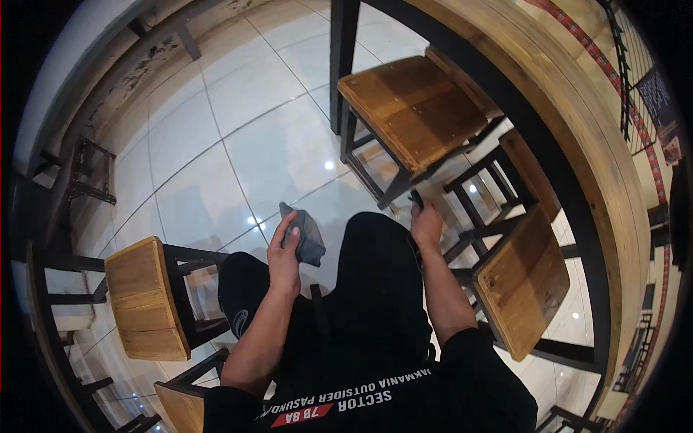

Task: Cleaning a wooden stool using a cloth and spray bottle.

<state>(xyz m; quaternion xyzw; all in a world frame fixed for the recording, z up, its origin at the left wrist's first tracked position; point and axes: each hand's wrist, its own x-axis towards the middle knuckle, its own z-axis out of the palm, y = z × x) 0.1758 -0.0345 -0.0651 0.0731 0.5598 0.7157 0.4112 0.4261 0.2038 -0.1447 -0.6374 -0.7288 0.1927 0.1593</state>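
My left hand (284, 260) grips a grey folded piece of cloth or soft pouch (307, 238) in front of my left knee, thumb lying on its near face. To the right of my right knee, my right hand (426, 226) is closed around a small dark object (416, 199). Only that object's tip shows, so I cannot tell what it is. Just beyond it stands the dark leg (397, 188) of a chair with a brown wooden seat (411, 111); whether they touch is unclear.
A second wooden chair (522, 284) is at my right, under the thick wooden edge of a long table (595, 162). On the left is another wooden seat (142, 300), with part of one more (181, 406) below. Glossy white floor tiles (233, 124) stretch ahead towards a stained wall (130, 70).
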